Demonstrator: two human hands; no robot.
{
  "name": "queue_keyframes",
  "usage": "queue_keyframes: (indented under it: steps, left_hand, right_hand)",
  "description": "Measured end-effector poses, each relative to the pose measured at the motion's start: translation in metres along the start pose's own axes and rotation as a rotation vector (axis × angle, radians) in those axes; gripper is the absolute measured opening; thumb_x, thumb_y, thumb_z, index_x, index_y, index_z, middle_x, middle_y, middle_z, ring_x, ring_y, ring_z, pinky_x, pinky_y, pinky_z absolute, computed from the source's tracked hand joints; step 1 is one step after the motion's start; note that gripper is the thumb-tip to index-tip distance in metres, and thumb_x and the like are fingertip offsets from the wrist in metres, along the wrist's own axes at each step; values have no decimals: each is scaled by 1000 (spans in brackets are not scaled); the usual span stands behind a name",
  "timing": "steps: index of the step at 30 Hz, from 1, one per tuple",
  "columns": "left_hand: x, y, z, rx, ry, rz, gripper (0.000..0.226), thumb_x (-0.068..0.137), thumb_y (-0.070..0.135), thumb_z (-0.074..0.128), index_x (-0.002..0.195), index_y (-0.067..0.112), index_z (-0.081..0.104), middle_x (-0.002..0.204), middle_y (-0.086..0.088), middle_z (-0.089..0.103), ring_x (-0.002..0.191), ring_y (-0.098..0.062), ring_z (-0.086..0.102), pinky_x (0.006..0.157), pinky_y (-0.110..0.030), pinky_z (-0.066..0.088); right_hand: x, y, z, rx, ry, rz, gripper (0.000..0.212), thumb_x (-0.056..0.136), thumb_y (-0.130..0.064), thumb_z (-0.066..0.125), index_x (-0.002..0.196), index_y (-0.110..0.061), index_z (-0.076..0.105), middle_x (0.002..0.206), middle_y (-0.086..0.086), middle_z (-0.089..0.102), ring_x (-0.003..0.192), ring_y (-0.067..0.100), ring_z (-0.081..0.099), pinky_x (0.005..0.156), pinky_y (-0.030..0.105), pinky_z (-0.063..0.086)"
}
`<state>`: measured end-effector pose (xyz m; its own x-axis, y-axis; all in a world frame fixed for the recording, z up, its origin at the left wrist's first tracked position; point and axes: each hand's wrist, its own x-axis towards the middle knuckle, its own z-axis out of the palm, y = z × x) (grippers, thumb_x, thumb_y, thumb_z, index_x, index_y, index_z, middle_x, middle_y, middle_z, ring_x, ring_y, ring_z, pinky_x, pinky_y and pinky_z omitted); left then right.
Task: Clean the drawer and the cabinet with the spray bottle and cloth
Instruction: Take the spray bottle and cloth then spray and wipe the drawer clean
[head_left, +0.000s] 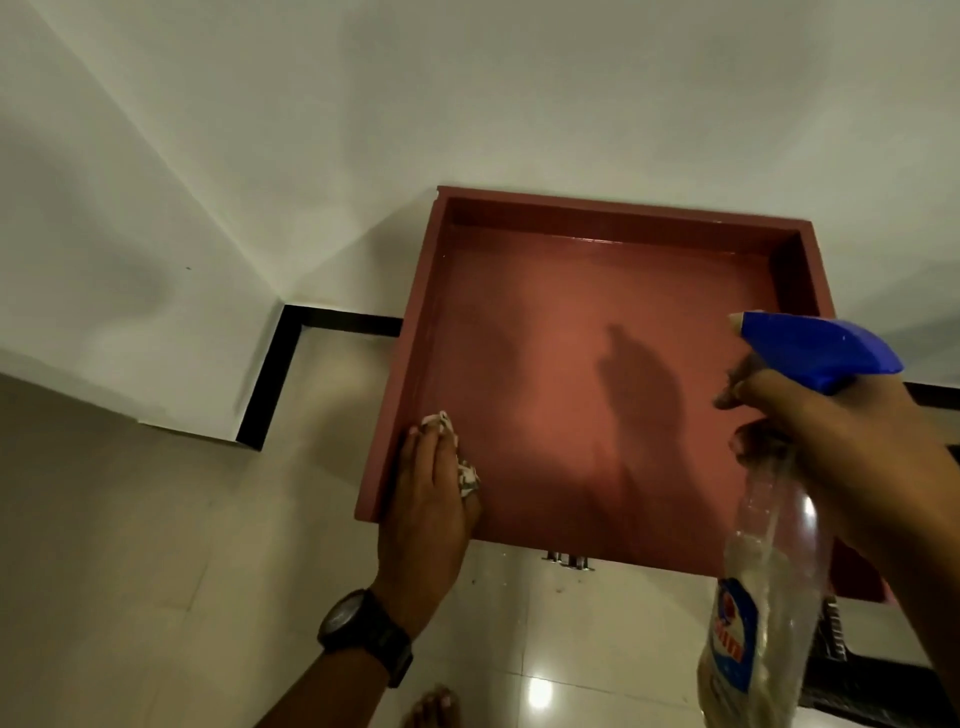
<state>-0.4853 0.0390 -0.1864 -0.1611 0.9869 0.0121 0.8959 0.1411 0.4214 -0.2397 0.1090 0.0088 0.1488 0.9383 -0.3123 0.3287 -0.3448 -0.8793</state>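
A reddish-brown drawer (571, 332) is pulled out from a white wall, and I look down into its bare bottom. My left hand (426, 499) lies at the drawer's near left corner and presses a small patterned cloth (457, 457) against the floor of the drawer. My right hand (852, 457) grips the neck of a clear spray bottle (763, 597) with a blue trigger head (815, 348). Its nozzle points left over the drawer, and one finger lies on the trigger. The bottle's shadow falls across the drawer bottom.
A metal handle (566, 560) shows below the drawer's front edge. Glossy cream floor tiles (597, 649) lie underneath, with a black skirting strip (280, 364) along the white wall at the left. A dark ridged object (857, 670) sits at the lower right. A bare foot (431, 709) is at the bottom.
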Motion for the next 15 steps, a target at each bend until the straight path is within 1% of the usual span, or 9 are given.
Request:
queue_keyframes:
  steps: [2, 5, 7, 9, 11, 13, 15]
  left_hand:
    - [6, 1, 2, -23, 9, 3, 57, 92, 25, 43, 143, 0, 38, 150, -14, 36, 142, -32, 27, 113, -44, 34]
    - [44, 9, 7, -43, 23, 8, 57, 96, 25, 40, 146, 0, 32, 151, -15, 33, 143, -31, 24, 116, -40, 28]
    - [74, 14, 11, -28, 37, -8, 56, 96, 22, 43, 145, -2, 32, 149, -17, 35, 141, -33, 27, 116, -41, 29]
    - [86, 18, 14, -23, 72, -29, 55, 95, 23, 40, 144, -2, 35, 148, -18, 38, 139, -35, 31, 115, -41, 31]
    - [72, 19, 14, -10, 89, -33, 55, 96, 24, 42, 144, -1, 34, 148, -16, 38, 139, -33, 32, 115, -40, 30]
    - [42, 17, 10, 11, 82, -5, 56, 96, 24, 47, 145, -1, 34, 149, -15, 38, 140, -31, 31, 115, -40, 28]
    - [16, 15, 7, 1, 48, 3, 56, 95, 24, 48, 144, 1, 36, 149, -14, 37, 141, -31, 29, 115, -41, 29]
  right_hand:
    - [1, 0, 6, -1, -14, -3, 22, 85, -13, 61, 107, -16, 59, 91, 12, 68, 65, 26, 63, 58, 33, 51]
    - [4, 0, 15, -18, -22, -9, 19, 85, -13, 61, 104, -14, 59, 91, 12, 68, 64, 25, 64, 60, 34, 52]
    - [5, -2, 19, -12, -19, -11, 17, 85, -11, 61, 102, -12, 59, 91, 12, 68, 63, 24, 63, 62, 35, 54]
    - [4, -4, 22, -2, -19, -8, 13, 85, -10, 60, 97, -15, 60, 91, 13, 68, 64, 24, 63, 64, 35, 56]
    - [1, -7, 24, 26, -24, -4, 14, 85, -7, 59, 90, -20, 60, 91, 18, 66, 64, 25, 61, 63, 35, 55]
    - [-2, -9, 24, 36, -19, -8, 15, 84, -4, 59, 85, -19, 60, 90, 25, 64, 61, 27, 59, 62, 38, 54]
    - [-2, -9, 22, 35, -11, -10, 12, 83, -3, 60, 87, -15, 61, 88, 28, 63, 58, 27, 58, 63, 43, 55]
